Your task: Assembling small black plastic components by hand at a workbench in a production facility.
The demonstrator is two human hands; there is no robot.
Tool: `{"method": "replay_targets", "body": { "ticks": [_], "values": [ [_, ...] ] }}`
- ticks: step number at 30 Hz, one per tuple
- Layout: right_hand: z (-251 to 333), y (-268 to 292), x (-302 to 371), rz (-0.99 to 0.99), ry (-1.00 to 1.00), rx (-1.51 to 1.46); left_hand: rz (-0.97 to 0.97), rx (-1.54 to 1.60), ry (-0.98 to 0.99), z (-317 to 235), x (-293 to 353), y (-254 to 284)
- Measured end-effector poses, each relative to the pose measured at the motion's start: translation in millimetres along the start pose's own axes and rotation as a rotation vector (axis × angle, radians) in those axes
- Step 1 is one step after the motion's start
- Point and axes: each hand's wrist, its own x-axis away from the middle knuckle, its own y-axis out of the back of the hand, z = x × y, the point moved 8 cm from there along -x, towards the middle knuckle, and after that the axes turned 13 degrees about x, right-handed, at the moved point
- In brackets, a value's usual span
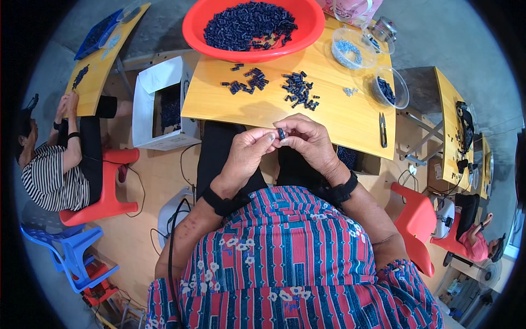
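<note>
My left hand (pixel 247 152) and my right hand (pixel 309 143) meet just in front of the near table edge, fingertips pinched together. Between them is a small dark cylindrical piece (pixel 281 134), held by both thumbs and forefingers; its details are too small to make out. Beyond my hands, two loose piles of similar dark pieces lie on the yellow table (pixel 211 107): a left pile (pixel 249 81) and a right pile (pixel 299 90). Behind them a red basin (pixel 253 54) holds a heap of the same pieces.
Black snips (pixel 383 130) lie at the table's right edge. Near them stand a clear tub (pixel 406 93) of dark pieces and another tub (pixel 335 41) of small pale parts. A white box (pixel 147 104) stands left; a person (pixel 57 175) sits at another table. Red stool (pixel 416 219) at right.
</note>
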Motion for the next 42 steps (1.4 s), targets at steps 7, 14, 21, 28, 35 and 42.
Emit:
{"method": "replay_targets", "body": {
  "ticks": [7, 14, 21, 28, 35, 42],
  "values": [
    [9.4, 22.8, 4.6, -0.067, 0.048, 0.08, 0.056, -0.116, -0.03, -5.8, -8.5, -17.2],
    [3.7, 131.6, 2.5, -0.508, 0.02, 0.234, 0.043, -0.118, -0.019, -1.7, 4.5, 5.1],
    [-16.6, 276.4, 17.4, -0.81, -0.151, 0.784, 0.042, -0.137, -0.01, -4.7, 1.3, 1.8],
    [2.6, 215.4, 11.5, -0.725, 0.0, 0.928, 0.032, -0.168, 0.008, -1.8, 2.2, 7.4],
    [-9.7, 103.2, -5.9, -0.416, 0.012, 0.877, 0.026, -0.169, 0.023, 5.7, 0.9, 13.7],
    [-38.5, 94.4, -9.3, -0.432, -0.134, 0.799, 0.009, -0.153, 0.017, 7.4, 3.8, 22.9]
  ]
}}
